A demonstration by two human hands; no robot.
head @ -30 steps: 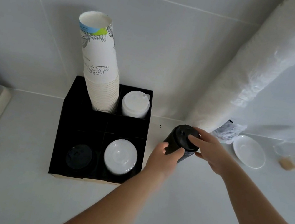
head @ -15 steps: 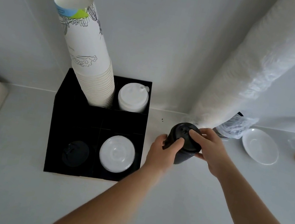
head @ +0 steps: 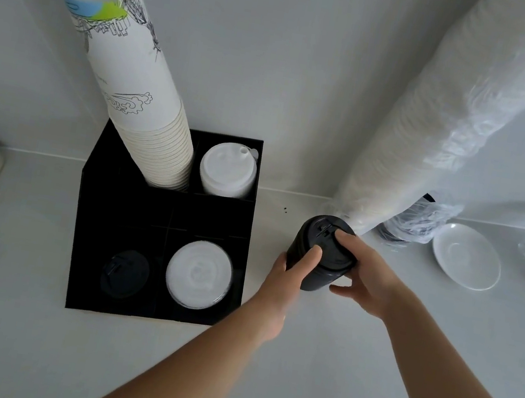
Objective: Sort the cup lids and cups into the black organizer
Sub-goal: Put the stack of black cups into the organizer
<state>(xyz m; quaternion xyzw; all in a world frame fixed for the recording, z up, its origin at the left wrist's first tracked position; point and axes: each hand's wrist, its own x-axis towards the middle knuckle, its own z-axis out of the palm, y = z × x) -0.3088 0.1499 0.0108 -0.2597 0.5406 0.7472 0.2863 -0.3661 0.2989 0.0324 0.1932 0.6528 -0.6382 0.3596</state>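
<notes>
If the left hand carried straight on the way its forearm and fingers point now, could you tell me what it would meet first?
The left hand already grips the stack of black lids. Beyond that, its line runs up and right to the plastic-wrapped sleeve of cups leaning against the wall, probably near its base, though depth is unclear.

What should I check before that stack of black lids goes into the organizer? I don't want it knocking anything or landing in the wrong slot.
1. Grip on the black lid stack: left hand and right hand both hold it. Ok.
2. Matching slot: the near-left compartment already holds black lids. Ok.
3. Room in that slot: those lids sit low in it, though its full depth is hidden. Cannot tell.
4. Neighbouring slot: the clear lids lie inside their own compartment. Ok.
5. Path: the paper cup stack leans, but stands in the far-left compartment of the black organizer, away from the near row. Ok.
</notes>
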